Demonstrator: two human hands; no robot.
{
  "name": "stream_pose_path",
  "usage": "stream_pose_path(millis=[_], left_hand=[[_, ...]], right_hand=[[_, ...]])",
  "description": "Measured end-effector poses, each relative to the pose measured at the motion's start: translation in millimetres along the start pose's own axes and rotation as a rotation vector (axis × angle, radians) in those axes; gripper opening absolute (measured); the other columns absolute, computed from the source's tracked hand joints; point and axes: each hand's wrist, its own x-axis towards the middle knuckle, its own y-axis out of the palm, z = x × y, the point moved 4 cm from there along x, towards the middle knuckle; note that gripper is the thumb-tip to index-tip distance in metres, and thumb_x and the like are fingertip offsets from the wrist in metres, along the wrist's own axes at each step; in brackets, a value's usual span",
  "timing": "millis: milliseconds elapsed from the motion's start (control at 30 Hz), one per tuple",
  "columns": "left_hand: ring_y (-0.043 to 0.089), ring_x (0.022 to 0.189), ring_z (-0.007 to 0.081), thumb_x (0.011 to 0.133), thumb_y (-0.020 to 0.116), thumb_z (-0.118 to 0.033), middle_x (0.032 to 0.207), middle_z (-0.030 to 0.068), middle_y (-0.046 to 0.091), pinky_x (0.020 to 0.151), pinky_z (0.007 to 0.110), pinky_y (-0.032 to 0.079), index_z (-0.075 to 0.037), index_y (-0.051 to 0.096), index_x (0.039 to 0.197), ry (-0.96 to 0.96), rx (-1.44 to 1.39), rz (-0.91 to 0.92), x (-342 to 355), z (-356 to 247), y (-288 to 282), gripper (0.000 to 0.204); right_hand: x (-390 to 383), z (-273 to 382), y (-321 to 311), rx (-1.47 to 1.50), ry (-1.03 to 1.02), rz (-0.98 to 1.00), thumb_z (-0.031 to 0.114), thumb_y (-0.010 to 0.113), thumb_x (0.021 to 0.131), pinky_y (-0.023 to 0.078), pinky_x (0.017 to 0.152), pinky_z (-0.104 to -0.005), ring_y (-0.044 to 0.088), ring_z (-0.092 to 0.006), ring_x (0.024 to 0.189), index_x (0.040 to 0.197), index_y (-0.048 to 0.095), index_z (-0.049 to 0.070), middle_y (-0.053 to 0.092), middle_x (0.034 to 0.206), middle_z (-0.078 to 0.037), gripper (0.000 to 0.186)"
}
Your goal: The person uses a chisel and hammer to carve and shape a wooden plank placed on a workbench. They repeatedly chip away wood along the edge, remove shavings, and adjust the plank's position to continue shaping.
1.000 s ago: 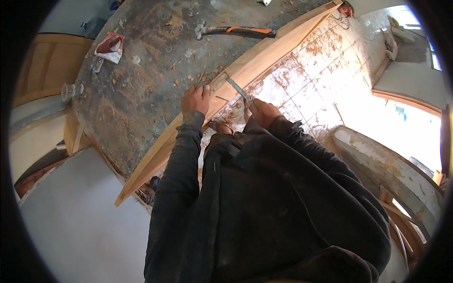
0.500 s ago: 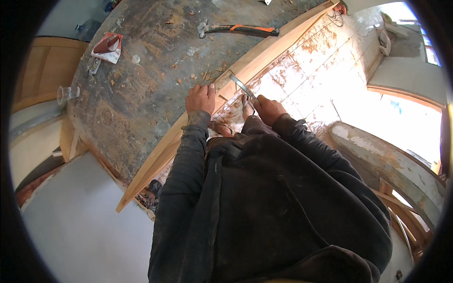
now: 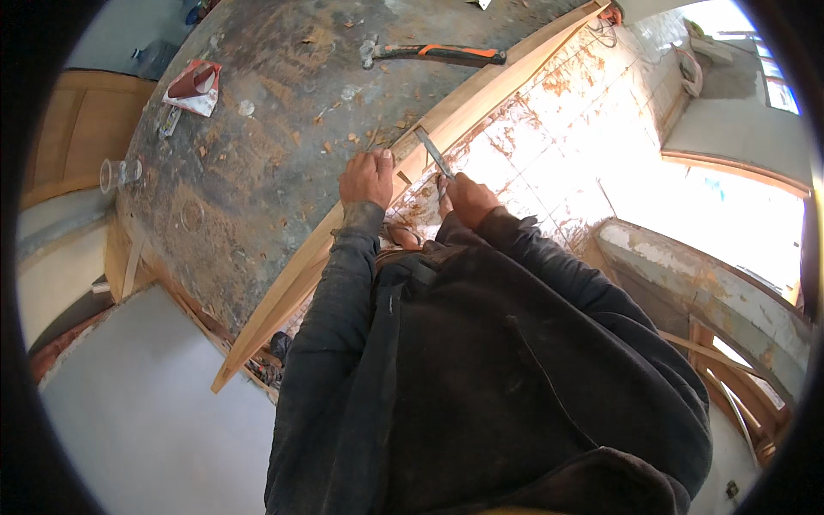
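Note:
A long pale wooden beam [image 3: 468,112] runs diagonally along the table's edge, with small slots cut into it near the middle. My left hand [image 3: 366,180] presses on the beam just left of these slots, fingers bent over it. In my closed right hand [image 3: 472,202] is a chisel [image 3: 435,154], a flat metal blade whose handle is hidden by the fingers. Its far end rests on the beam at a slot. Farther off, a hammer [image 3: 442,54] with a black and orange handle lies on the table, its handle end close to the beam.
Wood chips lie scattered over the worn, stained table [image 3: 257,163]. At its left are folded reddish sandpaper [image 3: 193,84] and a clear plastic cup [image 3: 120,174]. Shavings cover the sunlit tiled floor [image 3: 549,129] beyond the beam. A weathered curved frame [image 3: 687,275] stands at the right.
My right hand has shifted left, nearer the beam, and the chisel now stands at a steeper angle. My left hand stays in place on the beam.

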Motion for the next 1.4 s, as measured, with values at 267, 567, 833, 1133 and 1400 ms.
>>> stream_pose_path(millis=[267, 567, 833, 1133, 1400], left_hand=[[0.063, 0.102, 0.0373, 0.102, 0.048, -0.047, 0.107, 0.0157, 0.068, 0.088, 0.048, 0.049, -0.008, 0.064, 0.123, -0.009, -0.229, -0.042, 0, 9, -2, 0.047], [0.062, 0.108, 0.0368, 0.102, 0.045, -0.051, 0.119, 0.0190, 0.066, 0.095, 0.046, 0.048, -0.004, 0.061, 0.129, -0.038, -0.497, -0.071, -1, 28, -5, 0.056], [0.061, 0.110, 0.0350, 0.103, 0.046, -0.048, 0.120, 0.0215, 0.064, 0.097, 0.042, 0.047, 0.001, 0.059, 0.130, -0.078, -0.666, -0.033, 1, 34, -8, 0.058], [0.062, 0.110, 0.0336, 0.103, 0.049, -0.044, 0.123, 0.0215, 0.063, 0.096, 0.042, 0.048, 0.002, 0.058, 0.131, -0.027, -0.692, -0.042, 2, 37, -9, 0.054], [0.058, 0.120, 0.0355, 0.101, 0.046, -0.049, 0.128, 0.0228, 0.062, 0.105, 0.042, 0.042, 0.003, 0.057, 0.130, -0.075, -0.717, 0.032, -1, 30, -20, 0.061]], right_hand=[[-13, 17, 1, 0.001, -0.031, 0.006, 0.032, 0.047, 0.102, 0.051, 0.075, -0.0582, 0.065, -0.0509, 0.084, 0.104, 0.054, 0.000, 0.066, 0.088, -0.032, 0.032], [-26, 35, 24, 0.010, -0.052, -0.001, 0.034, 0.048, 0.102, 0.049, 0.071, -0.0585, 0.063, -0.0519, 0.082, 0.100, 0.054, 0.002, 0.065, 0.087, -0.032, 0.033], [-35, 42, 43, 0.005, -0.098, -0.080, 0.035, 0.049, 0.102, 0.048, 0.076, -0.0571, 0.062, -0.0506, 0.085, 0.103, 0.056, 0.001, 0.062, 0.085, -0.029, 0.034], [-20, 30, 32, -0.250, -0.297, -0.092, 0.030, 0.049, 0.101, 0.055, 0.076, -0.0458, 0.068, -0.0410, 0.084, 0.108, 0.060, 0.000, 0.067, 0.086, -0.026, 0.033], [-23, 17, 47, -0.303, -0.251, -0.063, 0.022, 0.051, 0.098, 0.055, 0.075, -0.0469, 0.067, -0.0399, 0.088, 0.107, 0.060, 0.000, 0.062, 0.094, -0.023, 0.025]])
